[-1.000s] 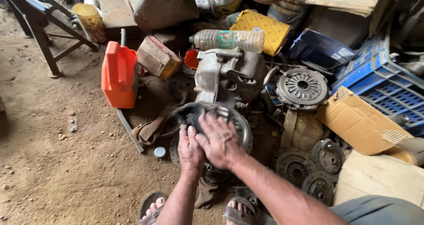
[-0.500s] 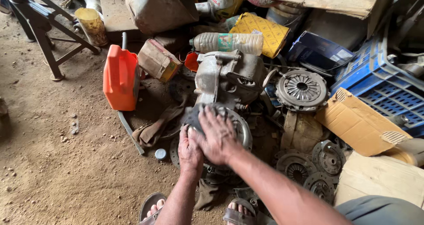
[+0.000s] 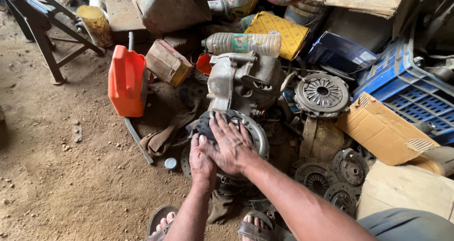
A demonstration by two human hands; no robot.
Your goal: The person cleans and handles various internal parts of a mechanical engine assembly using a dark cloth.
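Both my hands rest on a round metal clutch plate [image 3: 255, 132] that leans against a grey engine housing [image 3: 243, 82] on the dirt floor. My right hand [image 3: 231, 146] lies flat on the plate's face with fingers spread. My left hand [image 3: 201, 158] presses against its lower left edge, fingers partly tucked under my right hand. A dark rag [image 3: 201, 125] sits at the plate's upper left rim. A plastic bottle [image 3: 243, 43] lies on top of the housing.
An orange jerrycan [image 3: 126, 82] stands to the left, a small cardboard box [image 3: 166, 63] beside it. More clutch discs [image 3: 322, 95] lie right, with a cardboard box [image 3: 380, 132] and blue crates [image 3: 416, 85]. A metal stand [image 3: 45, 37] is far left. My sandalled feet [image 3: 163, 222] are below.
My hands have stayed on the clutch plate, with the right hand shifting slightly over its face. The view has moved a little closer.
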